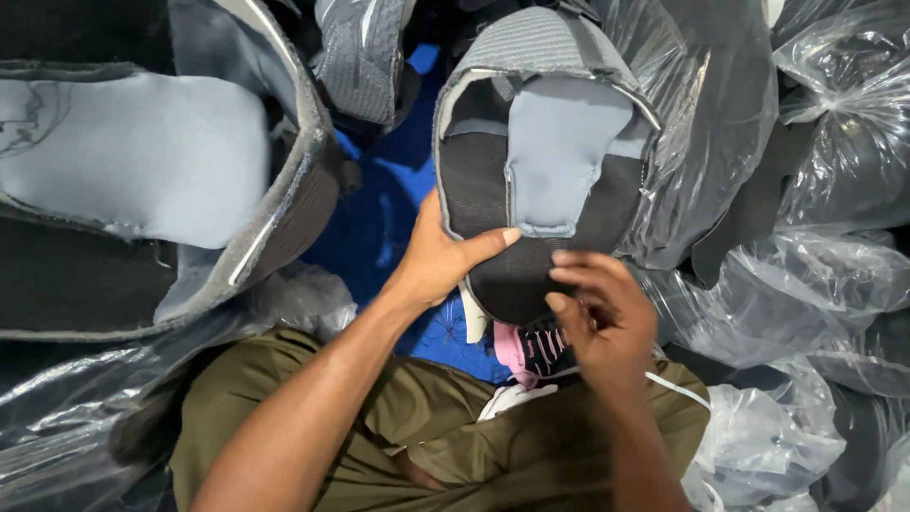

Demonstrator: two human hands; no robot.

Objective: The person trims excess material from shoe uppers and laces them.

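In the middle, the left hand [438, 258] is gripping the grey-black shoe upper [531, 180]. The right hand [599, 320], half curled, is touching its near edge, holding nothing. The upper may be slipping if the grip loosens.

Bare forearms and bare hands, the left hand [438, 256] and the right hand [602, 318] without gloves, rings or a watch. Below the hands, olive-green trousers [455, 446] of creased cloth cover the person's lap and legs.

Three grey-and-black padded backpack pieces [545, 152], several clear plastic bags [834, 275], two hands [441, 256], one blue cloth [379, 218].
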